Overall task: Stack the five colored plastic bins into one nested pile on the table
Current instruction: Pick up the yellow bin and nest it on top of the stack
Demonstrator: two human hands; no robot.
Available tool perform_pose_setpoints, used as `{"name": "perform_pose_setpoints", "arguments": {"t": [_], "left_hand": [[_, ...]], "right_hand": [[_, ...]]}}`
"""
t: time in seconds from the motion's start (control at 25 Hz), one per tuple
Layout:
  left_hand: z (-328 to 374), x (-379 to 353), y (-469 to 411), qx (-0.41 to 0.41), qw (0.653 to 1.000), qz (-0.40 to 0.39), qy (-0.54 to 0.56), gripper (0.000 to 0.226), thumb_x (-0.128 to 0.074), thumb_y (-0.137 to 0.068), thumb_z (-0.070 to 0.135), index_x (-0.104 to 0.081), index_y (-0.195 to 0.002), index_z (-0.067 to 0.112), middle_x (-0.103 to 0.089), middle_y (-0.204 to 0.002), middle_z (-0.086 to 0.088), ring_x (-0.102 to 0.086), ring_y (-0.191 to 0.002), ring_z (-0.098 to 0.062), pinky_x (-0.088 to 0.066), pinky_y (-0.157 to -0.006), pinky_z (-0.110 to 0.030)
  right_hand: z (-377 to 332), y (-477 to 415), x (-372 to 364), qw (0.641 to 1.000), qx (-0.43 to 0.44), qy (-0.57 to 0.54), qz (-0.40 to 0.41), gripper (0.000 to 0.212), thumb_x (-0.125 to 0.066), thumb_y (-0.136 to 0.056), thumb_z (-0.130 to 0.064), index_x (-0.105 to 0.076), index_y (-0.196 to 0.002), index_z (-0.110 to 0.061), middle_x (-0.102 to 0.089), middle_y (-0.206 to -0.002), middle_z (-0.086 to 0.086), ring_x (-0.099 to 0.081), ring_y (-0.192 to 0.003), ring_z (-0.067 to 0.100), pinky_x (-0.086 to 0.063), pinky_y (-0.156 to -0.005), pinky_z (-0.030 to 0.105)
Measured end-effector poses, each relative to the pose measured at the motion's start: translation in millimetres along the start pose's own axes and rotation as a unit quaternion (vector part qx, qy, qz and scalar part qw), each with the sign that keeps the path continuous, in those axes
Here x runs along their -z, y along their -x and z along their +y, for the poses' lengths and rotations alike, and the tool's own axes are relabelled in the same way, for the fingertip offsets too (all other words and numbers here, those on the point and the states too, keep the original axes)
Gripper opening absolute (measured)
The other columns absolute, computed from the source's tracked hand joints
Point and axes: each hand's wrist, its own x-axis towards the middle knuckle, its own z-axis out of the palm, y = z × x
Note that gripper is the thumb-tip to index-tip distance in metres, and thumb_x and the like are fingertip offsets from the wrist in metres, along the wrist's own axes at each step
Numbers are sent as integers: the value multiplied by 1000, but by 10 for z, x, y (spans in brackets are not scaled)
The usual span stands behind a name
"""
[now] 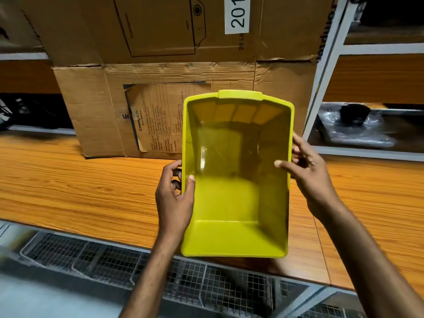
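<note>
1. Orange-brown wood-grain table (68,187) runs across the view in front of you, from the far left to the far right.
2. Below its near edge at lower left sit grey wire-mesh baskets (80,255).
3. At the back of the table stands a large brown cardboard box (96,115) with a printed paper sheet on its face. A second carton rests above it and carries a white label reading "201" (237,14).
4. Your left hand (175,200) grips the left wall of the bin: the thumb hooks over the rim to the inside and the fingers curl against the outside.
5. The yellow-green rectangular plastic bin (236,203) is held between both hands. It is raised over the near edge of the table, tilted so its open top faces you, with nothing inside.
6. Your right hand (309,180) clamps the right wall, thumb laid over the rim inside and fingers spread along the outside.
7. On the right stands a white metal shelf frame (325,72). A dark item in clear plastic wrap (358,127) lies on one of its shelves.
</note>
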Motion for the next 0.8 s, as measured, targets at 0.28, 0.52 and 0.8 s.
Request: {"name": "perform_pose_setpoints", "arguments": {"t": [0.28,0.52,0.8], "left_hand": [[-355,-31,-106,98,992,-26,79,23,-67,-98,13,-59,-119,18,-66,-102,10,-66,-87,-5,-51,-75,-27],[-851,-441,185,253,950,-161,81,44,-54,-102,3,-55,-143,17,-69,-125,-12,-67,-99,-23,-52,-88,-40],[-668,-898,490,309,899,-273,148,49,-51,-106,10,-48,-150,31,-66,-138,-2,-66,-115,-17,-58,-80,-31]], "right_hand": [[-128,674,-105,999,-29,35,-26,71,-77,-84,2,-58,-143,-34,-62,-123,3,-61,-94,17,-57,-87,27],[-558,994,-632,937,80,339,22,67,-67,-78,-27,-57,-144,-39,-53,-102,-16,-55,-91,3,-49,-74,24],[-611,1271,-167,901,47,421,92,66,-60,-79,-34,-55,-145,-40,-48,-108,-19,-53,-87,1,-52,-69,31]]}}
